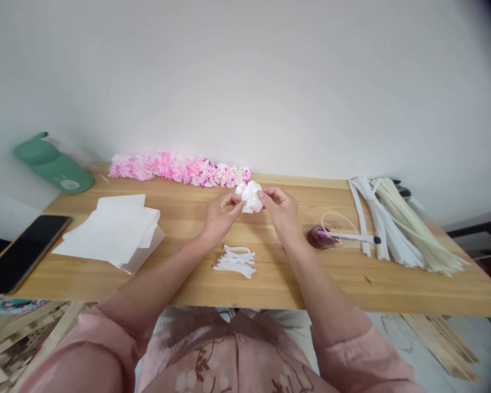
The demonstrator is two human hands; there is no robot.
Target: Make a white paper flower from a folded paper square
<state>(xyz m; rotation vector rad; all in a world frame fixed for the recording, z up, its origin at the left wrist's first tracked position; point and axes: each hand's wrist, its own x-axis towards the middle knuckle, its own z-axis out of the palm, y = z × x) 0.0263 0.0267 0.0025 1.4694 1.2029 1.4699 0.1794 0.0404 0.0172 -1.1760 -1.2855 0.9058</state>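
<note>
A crumpled white paper flower (249, 196) is held up over the middle of the table between both hands. My left hand (222, 215) pinches its left edge with thumb and fingertips. On the opposite edge my right hand (281, 210) has a similar pinch. Just below the hands lies a small pile of short white twisted strips (235, 261). Behind them, along the wall, runs a row of pink and white ruffled paper flowers (175, 168).
White paper sheets (110, 229) and a phone (24, 254) lie at left, near a green bottle (57, 164). At right are a small jar of dark red liquid (321, 238), a marker-like pen (352, 237), white strips (380, 218) and cream strips (417, 226). The wooden table (270, 292) meets a wall.
</note>
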